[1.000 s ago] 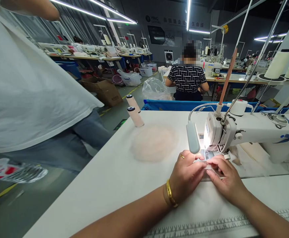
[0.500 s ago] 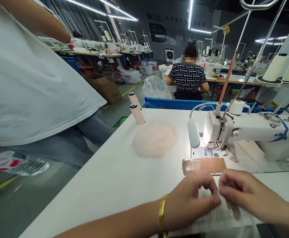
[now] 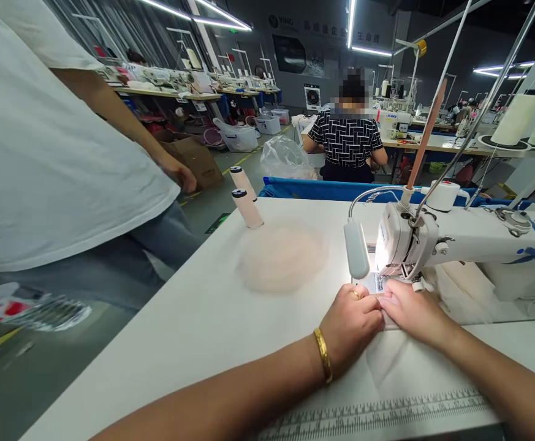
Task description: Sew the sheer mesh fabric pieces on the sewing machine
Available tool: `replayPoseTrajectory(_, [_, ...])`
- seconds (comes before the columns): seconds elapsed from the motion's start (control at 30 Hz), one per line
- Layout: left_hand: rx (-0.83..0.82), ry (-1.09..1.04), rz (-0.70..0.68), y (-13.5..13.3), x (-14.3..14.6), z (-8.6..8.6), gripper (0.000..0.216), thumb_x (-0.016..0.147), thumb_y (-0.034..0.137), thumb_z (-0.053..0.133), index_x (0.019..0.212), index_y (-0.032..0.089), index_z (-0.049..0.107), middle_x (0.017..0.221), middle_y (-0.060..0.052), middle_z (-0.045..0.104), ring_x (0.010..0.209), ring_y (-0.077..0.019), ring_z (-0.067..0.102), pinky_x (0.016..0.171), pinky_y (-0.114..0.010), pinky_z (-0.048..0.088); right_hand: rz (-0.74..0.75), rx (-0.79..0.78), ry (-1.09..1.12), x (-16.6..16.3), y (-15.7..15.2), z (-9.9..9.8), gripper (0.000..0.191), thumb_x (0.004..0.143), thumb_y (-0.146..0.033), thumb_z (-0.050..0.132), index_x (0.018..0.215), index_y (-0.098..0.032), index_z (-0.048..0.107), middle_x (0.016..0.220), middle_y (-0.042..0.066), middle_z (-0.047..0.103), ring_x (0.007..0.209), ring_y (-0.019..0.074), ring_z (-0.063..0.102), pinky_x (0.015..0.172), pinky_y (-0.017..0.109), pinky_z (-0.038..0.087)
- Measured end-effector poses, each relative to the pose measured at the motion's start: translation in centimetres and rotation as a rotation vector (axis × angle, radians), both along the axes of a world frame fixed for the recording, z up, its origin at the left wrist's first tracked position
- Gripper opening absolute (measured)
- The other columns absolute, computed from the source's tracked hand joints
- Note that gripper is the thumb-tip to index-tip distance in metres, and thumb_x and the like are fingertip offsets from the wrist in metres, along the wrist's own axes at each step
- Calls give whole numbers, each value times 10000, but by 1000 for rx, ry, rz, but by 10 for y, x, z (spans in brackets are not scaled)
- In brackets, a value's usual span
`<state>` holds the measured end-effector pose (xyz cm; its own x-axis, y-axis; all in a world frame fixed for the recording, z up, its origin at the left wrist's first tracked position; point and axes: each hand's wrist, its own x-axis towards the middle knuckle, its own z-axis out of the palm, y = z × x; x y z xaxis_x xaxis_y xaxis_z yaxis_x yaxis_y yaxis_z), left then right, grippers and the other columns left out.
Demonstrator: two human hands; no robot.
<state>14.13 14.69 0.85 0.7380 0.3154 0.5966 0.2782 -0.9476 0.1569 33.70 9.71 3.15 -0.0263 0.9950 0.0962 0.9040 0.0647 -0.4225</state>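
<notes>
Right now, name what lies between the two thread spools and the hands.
A pale pink fluffy heap on the white table, shown in the head view.

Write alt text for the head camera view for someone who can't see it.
Two bare hands, left hand and right hand, press a thin white fabric piece at the lit needle of a white sewing machine on a white table. A pale pink fluffy pile lies behind; a person in a white T-shirt stands at left.

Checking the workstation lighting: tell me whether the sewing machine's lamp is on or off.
On: the lamp casts a bright glow on the sewing machine head beside it.
</notes>
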Motion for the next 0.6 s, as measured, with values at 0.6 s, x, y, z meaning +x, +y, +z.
replayPoseTrajectory(0.6, [-69,121,108,6,0,4,159,888,276,760,1025,216,708,1020,-33,745,913,-264,627,764,-417,452,259,269,-181,14,-12,-19,324,1024,-112,428,1131,-239,707,1087,97,729,1016,265,643,808,377,503])
